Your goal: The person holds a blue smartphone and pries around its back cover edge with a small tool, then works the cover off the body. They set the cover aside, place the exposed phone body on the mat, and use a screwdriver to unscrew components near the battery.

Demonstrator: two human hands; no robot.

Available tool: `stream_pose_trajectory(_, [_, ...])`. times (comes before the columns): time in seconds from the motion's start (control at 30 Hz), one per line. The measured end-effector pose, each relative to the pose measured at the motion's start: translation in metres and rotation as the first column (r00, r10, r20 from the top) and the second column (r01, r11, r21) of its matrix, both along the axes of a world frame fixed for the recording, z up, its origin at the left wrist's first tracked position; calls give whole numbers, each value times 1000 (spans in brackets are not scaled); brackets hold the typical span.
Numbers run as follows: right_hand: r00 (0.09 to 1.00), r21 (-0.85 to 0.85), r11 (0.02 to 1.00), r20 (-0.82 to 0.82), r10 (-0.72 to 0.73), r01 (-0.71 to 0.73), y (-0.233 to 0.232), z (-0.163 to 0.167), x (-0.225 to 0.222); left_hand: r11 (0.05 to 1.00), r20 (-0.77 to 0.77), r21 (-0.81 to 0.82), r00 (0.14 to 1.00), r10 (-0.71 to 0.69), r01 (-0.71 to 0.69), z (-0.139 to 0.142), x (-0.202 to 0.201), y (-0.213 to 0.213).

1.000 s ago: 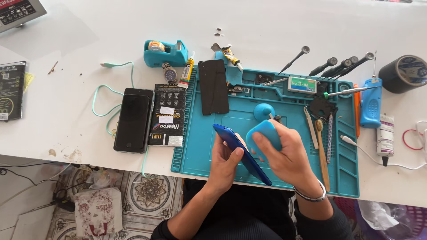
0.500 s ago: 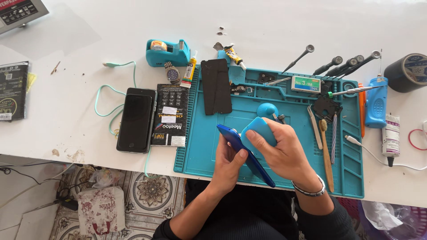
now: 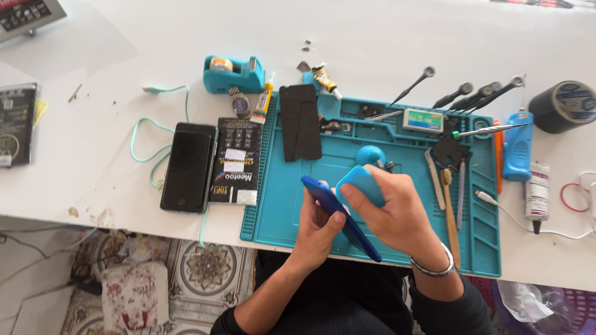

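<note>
Both of my hands were busy in the head view, low and just right of the frame's centre, over the teal work mat (image 3: 273,205). My left hand (image 3: 316,226) was curled around the lower edge of a blue phone (image 3: 340,217), thumb and fingers closed on it, holding it tilted on edge above the mat. My right hand (image 3: 391,211) was wrapped around a light blue suction tool (image 3: 363,185), fingers clenched over its body and its flat end pressed against the phone's upper face. As far as I could judge, the work was at an early stage: the blue phone looked whole, with no gap showing between its parts, though the far side was hidden from me.

Several things lay about them. A second phone, black (image 3: 188,166), lay at centre left beside a dark packet (image 3: 236,161). A flat black panel (image 3: 300,122) rested at the mat's upper left corner. Tweezers (image 3: 434,170) and a wooden-handled brush (image 3: 450,208) lay untouched to the right of my hands, and a teal tape dispenser (image 3: 233,74) stood off the mat, further up the frame.
</note>
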State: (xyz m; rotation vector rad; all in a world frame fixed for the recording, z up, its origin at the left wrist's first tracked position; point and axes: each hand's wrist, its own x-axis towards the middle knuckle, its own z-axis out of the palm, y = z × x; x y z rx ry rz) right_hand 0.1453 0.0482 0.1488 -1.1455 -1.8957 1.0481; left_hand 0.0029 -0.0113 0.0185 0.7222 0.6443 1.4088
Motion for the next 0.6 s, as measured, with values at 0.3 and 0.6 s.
stream_pose_trajectory(0.3, [991, 55, 989, 19, 135, -136, -2, 24, 29, 995, -35, 76, 998, -61, 63, 12, 24, -8])
stream_pose_trajectory(0.6, [986, 34, 986, 19, 164, -164, 1, 19, 39, 995, -54, 48, 995, -82, 84, 16, 33, -6])
